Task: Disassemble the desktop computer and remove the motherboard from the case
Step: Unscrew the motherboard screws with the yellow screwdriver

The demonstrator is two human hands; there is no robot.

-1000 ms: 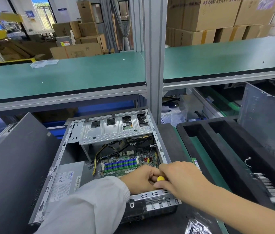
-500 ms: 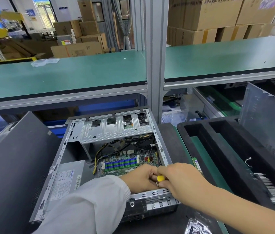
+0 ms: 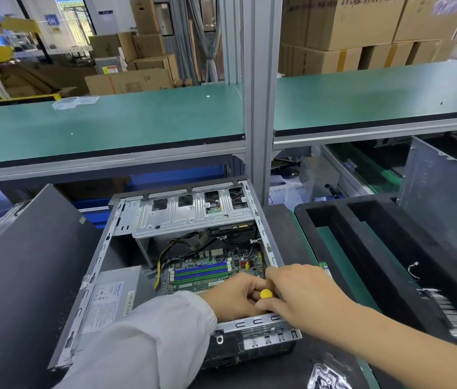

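An open desktop case (image 3: 101,265) lies on the bench with its side panel off. Inside it, the green motherboard (image 3: 207,272) shows blue and green memory slots. A silver drive cage (image 3: 190,217) spans the far end and a grey power supply (image 3: 109,299) fills the left side. Over the case's near right corner, my left hand (image 3: 233,296) and my right hand (image 3: 303,293) both close around a screwdriver with a yellow handle end (image 3: 266,293). Its shaft and tip are hidden under my hands.
A dark side panel (image 3: 25,270) leans at the left of the case. A black foam tray (image 3: 367,248) sits to the right, with a metal panel (image 3: 446,197) standing behind it. A vertical aluminium post (image 3: 259,94) rises just behind the case, under a green shelf (image 3: 109,124).
Both hands stay closed on the yellow-handled screwdriver at the same corner of the case; my right hand's fingers have shifted slightly around the handle.
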